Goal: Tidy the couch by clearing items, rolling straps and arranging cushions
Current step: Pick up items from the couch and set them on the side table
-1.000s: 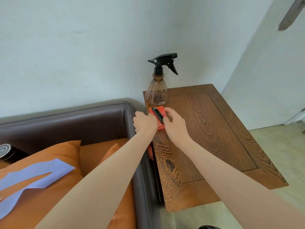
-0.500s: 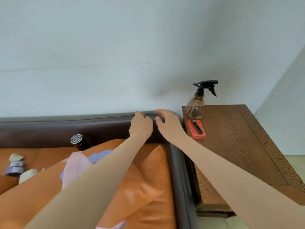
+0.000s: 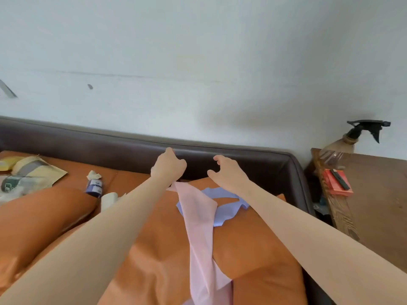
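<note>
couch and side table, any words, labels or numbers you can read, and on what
None can be read.
Small blue and white packet on the couch seat: print blurred.
Packets at far left: markings blurred.
Red box on the wooden table: no text legible.

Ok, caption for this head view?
Both hands, left and right, reach over pink strap on orange cushion.

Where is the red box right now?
Head view, far right: the red box lies on the wooden side table, just below the spray bottle.
</note>
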